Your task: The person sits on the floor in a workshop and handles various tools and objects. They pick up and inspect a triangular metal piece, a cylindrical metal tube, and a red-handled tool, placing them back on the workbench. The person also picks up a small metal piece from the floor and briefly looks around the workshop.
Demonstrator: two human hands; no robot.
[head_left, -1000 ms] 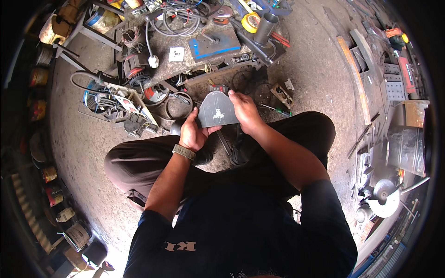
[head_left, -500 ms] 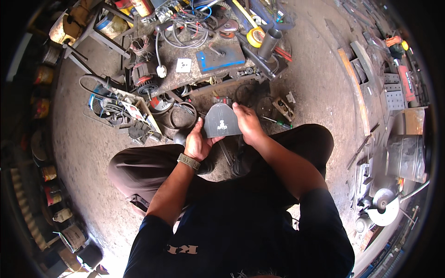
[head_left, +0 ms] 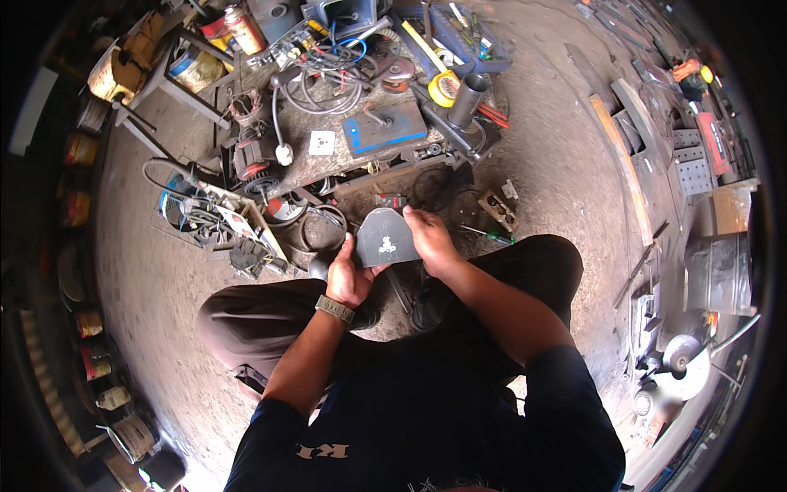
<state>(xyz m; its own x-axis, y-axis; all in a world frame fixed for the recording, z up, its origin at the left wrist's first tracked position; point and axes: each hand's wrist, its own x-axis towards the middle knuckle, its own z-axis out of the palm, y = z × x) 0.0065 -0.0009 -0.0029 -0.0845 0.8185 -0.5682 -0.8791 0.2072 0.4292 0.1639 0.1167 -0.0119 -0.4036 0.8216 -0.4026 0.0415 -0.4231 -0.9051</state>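
Between my knees I hold up a flat grey plate (head_left: 385, 231), with a rounded far edge and a pale mark on its face. My left hand (head_left: 348, 277) grips its left side, thumb along the edge and fingers underneath. The right side is held by my right hand (head_left: 431, 244), its thumb near the top corner; its other fingers are mostly hidden behind the plate. Beyond the plate, a small red and grey object (head_left: 390, 200) lies by the bench foot.
A low workbench (head_left: 307, 176) ahead carries coiled grey cable (head_left: 328, 98), a blue-edged metal plate (head_left: 385, 129), a yellow tape measure (head_left: 443, 87) and an upright pipe (head_left: 469, 100). A green screwdriver (head_left: 490, 236) lies right of my hands. Metal offcuts and a cutting disc (head_left: 680, 357) are far right.
The bench and the held plate sit slightly differently in view, the plate lower. Its far edge looks rounder, as if tilted a little. Both hands keep their grip.
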